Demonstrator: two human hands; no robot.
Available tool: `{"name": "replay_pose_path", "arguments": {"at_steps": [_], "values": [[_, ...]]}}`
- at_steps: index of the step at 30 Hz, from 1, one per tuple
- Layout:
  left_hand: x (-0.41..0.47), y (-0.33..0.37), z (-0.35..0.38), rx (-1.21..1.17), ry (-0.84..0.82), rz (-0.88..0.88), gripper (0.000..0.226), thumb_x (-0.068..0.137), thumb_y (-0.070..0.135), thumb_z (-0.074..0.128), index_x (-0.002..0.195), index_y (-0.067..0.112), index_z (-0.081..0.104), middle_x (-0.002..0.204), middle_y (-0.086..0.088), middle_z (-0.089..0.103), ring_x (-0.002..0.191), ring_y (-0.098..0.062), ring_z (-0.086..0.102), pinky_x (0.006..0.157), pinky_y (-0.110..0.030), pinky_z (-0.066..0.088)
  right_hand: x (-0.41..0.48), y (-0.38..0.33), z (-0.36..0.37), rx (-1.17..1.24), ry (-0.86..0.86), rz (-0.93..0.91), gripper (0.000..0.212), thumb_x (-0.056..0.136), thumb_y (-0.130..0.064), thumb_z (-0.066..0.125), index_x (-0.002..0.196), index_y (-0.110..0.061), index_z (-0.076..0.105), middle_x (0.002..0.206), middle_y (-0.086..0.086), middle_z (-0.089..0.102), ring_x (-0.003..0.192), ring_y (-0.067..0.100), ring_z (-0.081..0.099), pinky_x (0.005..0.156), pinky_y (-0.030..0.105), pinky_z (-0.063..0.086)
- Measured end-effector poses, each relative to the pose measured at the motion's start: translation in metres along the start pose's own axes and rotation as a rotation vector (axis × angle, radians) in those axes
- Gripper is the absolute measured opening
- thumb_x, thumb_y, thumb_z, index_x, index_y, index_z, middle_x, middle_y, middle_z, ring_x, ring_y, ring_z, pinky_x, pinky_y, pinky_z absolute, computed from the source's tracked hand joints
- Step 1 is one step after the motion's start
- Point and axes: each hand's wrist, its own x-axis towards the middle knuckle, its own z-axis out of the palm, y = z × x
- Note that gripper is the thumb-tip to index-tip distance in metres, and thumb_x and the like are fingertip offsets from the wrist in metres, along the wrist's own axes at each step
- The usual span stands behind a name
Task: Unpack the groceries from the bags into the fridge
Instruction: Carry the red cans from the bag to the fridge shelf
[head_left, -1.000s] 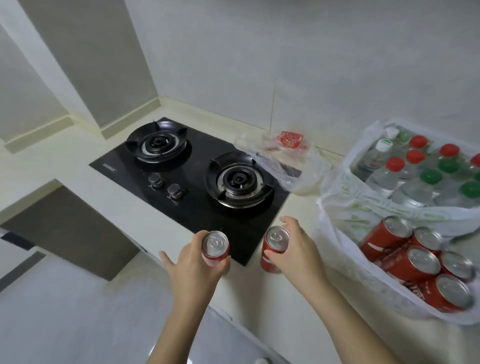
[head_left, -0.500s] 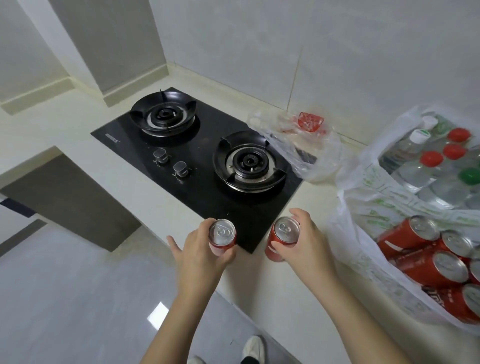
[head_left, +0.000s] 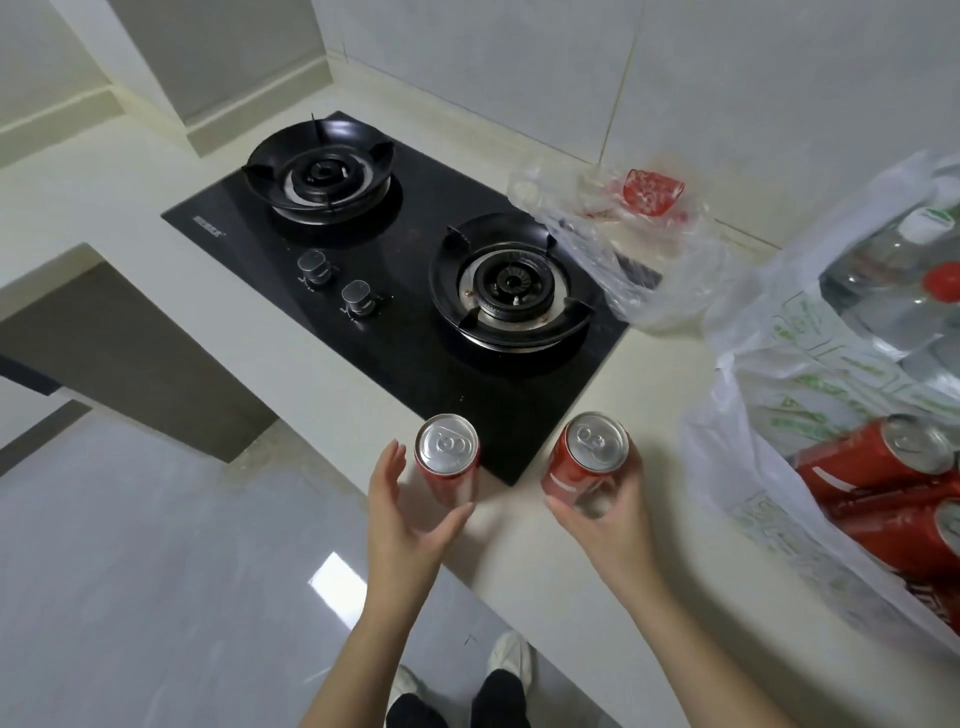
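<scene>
- Since a second ago the left hand (head_left: 410, 519) is letting go: it was wrapping its can, and now the fingers are spreading apart, thumb on one side and fingers on the other; whether they are still brushing the metal I cannot tell
- The left can (head_left: 447, 457) is now standing upright on the desk (head_left: 322, 395), at the near corner of the hob (head_left: 415, 353)
- The right hand (head_left: 597, 519) is staying clamped on the right can (head_left: 589, 457), fingers curling round its lower body, the can tilting slightly, just right of the hob corner
- Reading this as staging: cans are getting set out on the desk, not carried off; no fridge is showing, so nothing is counting as stored yet
- At the right, the printed bag (head_left: 753, 415) is lying open with more red cans (head_left: 883, 467) on their sides at its near end and water bottles (head_left: 883, 296) farther back; plenty is remaining to unpack
- Far behind the hob, a clear bag (head_left: 649, 270) is sagging over the hob's far right edge, with a red item (head_left: 652, 192) inside, too crumpled to identify
- Nothing is blocking the reach from the hands to the printed bag
- Risk: the left can is sitting close to the near desk edge, above the floor (head_left: 156, 571) and the person's shoes (head_left: 511, 660); a careless sweep of the arm could be knocking it off
</scene>
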Motion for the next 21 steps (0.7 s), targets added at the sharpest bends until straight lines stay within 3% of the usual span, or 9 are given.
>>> {"name": "replay_pose_path", "arguments": {"at_steps": [3,5,6,8,11,16,18,21], "values": [[0.001,-0.011,0.007,0.022,-0.013,0.019,0.106,0.060,0.048,0.085,0.147,0.025,0.030,0.147,0.009,0.043,0.134,-0.005,0.042,0.106,-0.017,0.036,0.006,0.009,0.009,-0.013,0.060,-0.017,0.081,0.063,0.007,0.085,0.132,0.002,0.043,0.121,0.018,0.059,0.111,0.028,0.061,0.099,0.053,0.047],[0.004,-0.012,0.012,0.055,-0.029,0.013,0.103,0.060,0.053,0.082,0.146,0.024,0.032,0.143,0.009,0.047,0.129,-0.005,0.046,0.104,-0.016,0.039,0.009,0.011,0.014,-0.020,0.101,-0.017,0.073,0.063,0.014,0.081,0.127,0.005,0.047,0.116,0.022,0.060,0.108,0.036,0.061,0.096,0.041,0.049],[0.005,-0.013,0.014,0.066,-0.036,0.004,0.101,0.061,0.054,0.082,0.144,0.026,0.033,0.141,0.011,0.050,0.125,-0.003,0.048,0.100,-0.010,0.039,0.012,0.012,0.016,-0.018,0.113,-0.013,0.069,0.064,0.016,0.081,0.124,0.006,0.049,0.114,0.023,0.061,0.106,0.037,0.061,0.094,0.038,0.049],[0.009,-0.016,0.019,0.071,-0.046,-0.018,0.093,0.064,0.048,0.086,0.141,0.030,0.037,0.133,0.016,0.054,0.118,0.001,0.052,0.090,-0.002,0.039,0.015,0.015,0.017,-0.046,0.099,0.001,0.060,0.066,0.012,0.080,0.120,0.006,0.053,0.110,0.022,0.064,0.104,0.037,0.063,0.096,0.045,0.050],[0.015,-0.026,0.027,0.102,-0.050,-0.062,0.072,0.068,0.027,0.086,0.131,0.025,0.050,0.119,0.013,0.064,0.108,-0.006,0.061,0.079,-0.001,0.042,0.016,0.022,0.014,-0.141,0.049,0.013,0.042,0.069,0.004,0.081,0.106,0.006,0.061,0.095,0.021,0.067,0.091,0.035,0.066,0.085,0.051,0.051],[0.016,-0.033,0.029,0.103,-0.026,-0.079,0.054,0.069,0.028,0.084,0.117,0.023,0.061,0.104,0.011,0.070,0.097,-0.005,0.064,0.073,-0.002,0.043,0.016,0.020,0.014,-0.149,0.053,0.000,0.028,0.071,0.004,0.080,0.093,0.006,0.063,0.083,0.022,0.065,0.080,0.029,0.065,0.079,0.050,0.052],[0.014,-0.027,0.028,0.079,-0.003,-0.066,0.055,0.068,0.024,0.085,0.118,0.026,0.060,0.103,0.019,0.069,0.097,0.002,0.063,0.073,-0.003,0.044,0.016,0.017,0.013,-0.136,0.034,0.021,0.028,0.070,0.004,0.080,0.093,0.005,0.063,0.082,0.022,0.066,0.078,0.026,0.065,0.079,0.050,0.053],[0.011,-0.005,0.024,0.064,0.032,0.027,0.052,0.069,0.021,0.086,0.106,0.042,0.056,0.097,0.030,0.065,0.094,0.012,0.058,0.072,0.000,0.040,0.014,0.004,0.006,-0.107,0.004,0.043,0.038,0.068,-0.004,0.084,0.100,-0.010,0.065,0.085,0.007,0.071,0.082,0.023,0.069,0.076,0.040,0.055]]}}
